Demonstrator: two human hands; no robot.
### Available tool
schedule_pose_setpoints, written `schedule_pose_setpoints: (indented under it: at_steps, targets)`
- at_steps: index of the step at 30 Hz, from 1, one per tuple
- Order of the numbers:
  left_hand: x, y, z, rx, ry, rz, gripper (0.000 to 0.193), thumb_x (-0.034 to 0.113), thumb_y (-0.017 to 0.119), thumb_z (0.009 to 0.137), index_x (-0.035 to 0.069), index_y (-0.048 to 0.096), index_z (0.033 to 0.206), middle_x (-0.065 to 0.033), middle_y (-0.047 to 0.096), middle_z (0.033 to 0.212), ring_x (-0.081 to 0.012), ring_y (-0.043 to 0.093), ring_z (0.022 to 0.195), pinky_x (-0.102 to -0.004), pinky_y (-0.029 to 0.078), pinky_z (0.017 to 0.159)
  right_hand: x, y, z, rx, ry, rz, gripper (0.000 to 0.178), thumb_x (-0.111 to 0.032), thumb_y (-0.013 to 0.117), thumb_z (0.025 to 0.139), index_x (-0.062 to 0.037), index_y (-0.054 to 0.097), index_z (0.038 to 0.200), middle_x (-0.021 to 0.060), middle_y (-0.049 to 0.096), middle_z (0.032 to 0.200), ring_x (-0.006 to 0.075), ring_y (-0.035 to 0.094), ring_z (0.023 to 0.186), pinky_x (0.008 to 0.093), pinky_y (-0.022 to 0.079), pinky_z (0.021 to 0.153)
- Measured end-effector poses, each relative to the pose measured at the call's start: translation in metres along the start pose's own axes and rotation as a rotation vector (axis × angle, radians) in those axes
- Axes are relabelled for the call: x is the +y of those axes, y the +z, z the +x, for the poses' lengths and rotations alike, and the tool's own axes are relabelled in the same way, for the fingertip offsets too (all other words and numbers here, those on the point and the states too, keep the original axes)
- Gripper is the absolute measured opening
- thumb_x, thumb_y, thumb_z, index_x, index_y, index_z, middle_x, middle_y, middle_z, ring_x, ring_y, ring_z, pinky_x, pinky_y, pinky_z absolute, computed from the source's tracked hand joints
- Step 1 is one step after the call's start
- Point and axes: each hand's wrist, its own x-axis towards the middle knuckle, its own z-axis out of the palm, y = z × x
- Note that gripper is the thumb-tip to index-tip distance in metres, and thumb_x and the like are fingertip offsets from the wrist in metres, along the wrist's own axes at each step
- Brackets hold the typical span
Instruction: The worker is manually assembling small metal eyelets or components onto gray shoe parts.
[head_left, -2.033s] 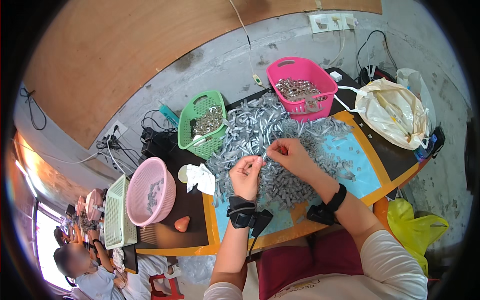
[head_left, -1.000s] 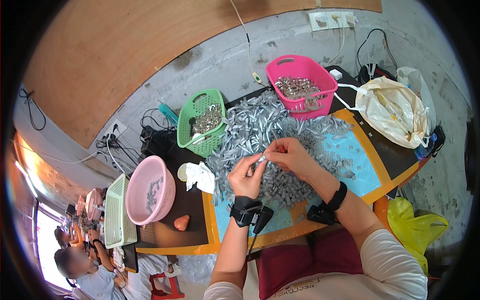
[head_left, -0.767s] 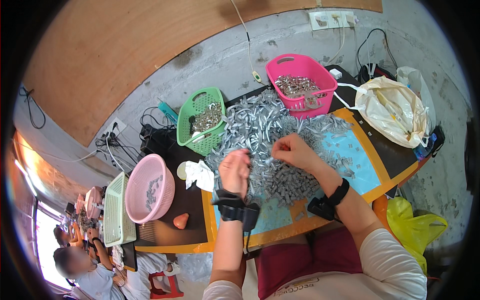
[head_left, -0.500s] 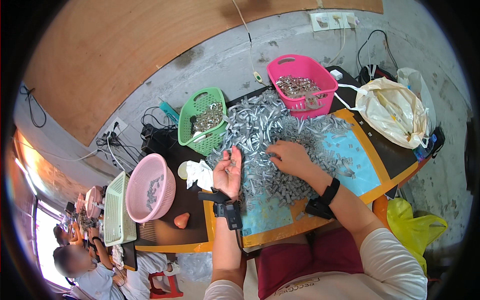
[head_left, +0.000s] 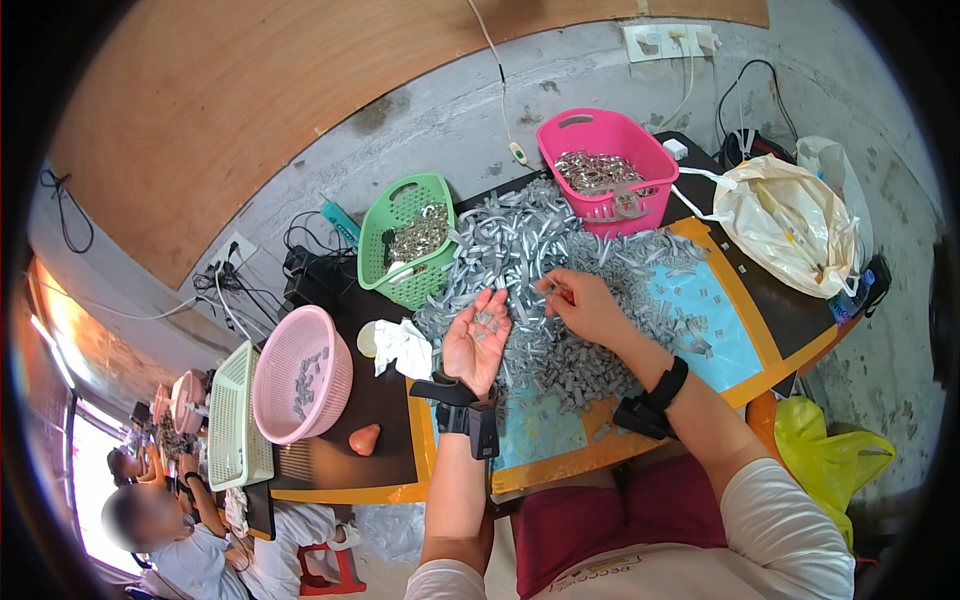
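My left hand is turned palm up at the near edge of a heap of grey strip-like pieces. A few small grey pieces rest in its palm, below loosely curled fingers. Just to the right, my right hand hovers over the heap with thumb and fingertips pinched together; what lies between them is too small to make out. Beneath and beside it spreads a layer of short grey pieces on a blue sheet edged with orange tape.
Behind the heap stand a green basket and a pink basket, both with shiny metal pieces. A pale pink basket, a white cloth and a reddish lump lie left. A plastic bag sits right. Another person sits far left.
My left hand has shifted right and its fingers have opened out a little, showing more of the palm. My right hand has turned slightly and its fingertips have lifted off the heap.
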Motion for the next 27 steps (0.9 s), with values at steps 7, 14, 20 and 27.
schedule_pose_setpoints:
  at_steps: [7,14,20,27]
  targets:
    - [-0.01,0.024,-0.002,0.235,0.145,0.374,0.027,0.016,0.04,0.092,-0.005,0.041,0.109,-0.0289,0.043,0.121,-0.0175,0.057,0.07,-0.0227,0.047,0.057,0.003,-0.004,0.003,-0.042,0.014,0.159,0.014,-0.009,0.06,0.076,0.0042,0.059,0.08,0.0061,0.063,0.064,0.0104,0.06,0.058,0.025,0.044,0.053]
    - [-0.012,0.017,-0.003,0.216,0.059,0.595,0.022,0.022,0.046,0.091,0.001,0.049,0.092,-0.0168,0.059,0.089,-0.0091,0.043,0.049,-0.0187,0.03,0.038,0.003,-0.006,0.004,0.081,-0.039,0.149,0.022,-0.013,0.067,0.072,0.0001,0.055,0.06,0.0004,0.056,0.056,0.0039,0.043,0.048,0.0206,0.035,0.047]
    - [-0.009,0.011,-0.006,0.292,-0.102,0.43,0.03,0.03,0.04,0.092,0.002,0.05,0.091,-0.0047,0.045,0.068,-0.0089,0.037,0.047,-0.0184,0.029,0.038,-0.021,-0.012,-0.002,-0.03,0.099,0.436,0.018,-0.012,0.066,0.073,-0.0003,0.058,0.063,0.0008,0.056,0.063,0.0025,0.043,0.053,0.0203,0.034,0.049]
    - [-0.017,0.027,-0.001,0.363,-0.094,0.511,0.019,0.014,0.038,0.09,-0.002,0.049,0.091,-0.0094,0.05,0.076,-0.0094,0.038,0.053,-0.0186,0.031,0.041,-0.016,-0.004,0.0,-0.013,-0.01,0.365,0.016,-0.009,0.062,0.077,0.0013,0.061,0.089,0.0024,0.059,0.07,0.0038,0.049,0.058,0.0191,0.04,0.054]
